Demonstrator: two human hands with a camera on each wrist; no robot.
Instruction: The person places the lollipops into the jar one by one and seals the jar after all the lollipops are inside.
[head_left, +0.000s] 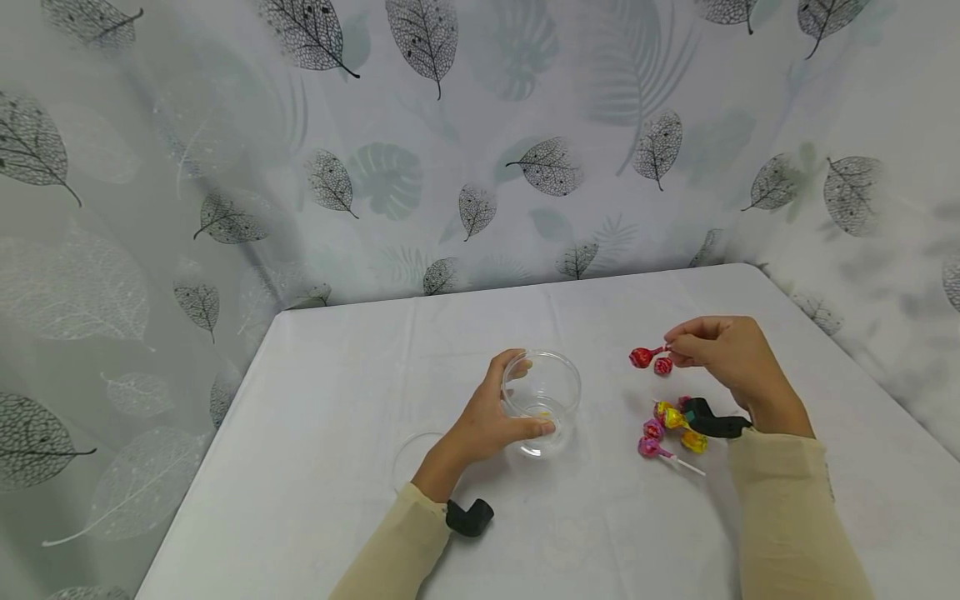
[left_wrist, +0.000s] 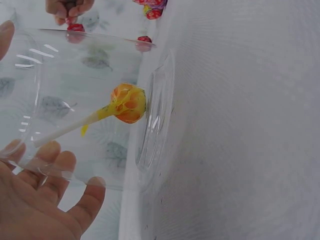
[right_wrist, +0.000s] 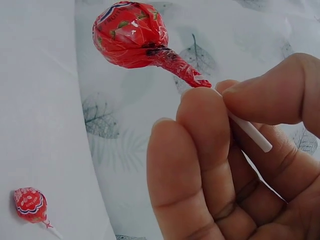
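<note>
My left hand [head_left: 491, 417] grips a clear plastic jar [head_left: 551, 387] around its side, thumb in front and fingers behind. Inside it, a yellow lollipop [left_wrist: 129, 103] leans with its head at the base and its white stick toward the mouth. To the right, my right hand [head_left: 723, 354] pinches the white stick of a red lollipop [right_wrist: 131, 35] between thumb and fingers, the wrapped head pointing left. A second red lollipop [right_wrist: 31, 205] lies on the table just below that hand.
Nearer me on the right lie several pink and yellow lollipops [head_left: 651, 447], partly hidden by the right wrist's black camera mount [head_left: 712, 419]. A clear round lid [head_left: 405, 454] lies behind the left wrist. The white table [head_left: 337, 400] meets leaf-print curtains [head_left: 480, 150] at its far edge.
</note>
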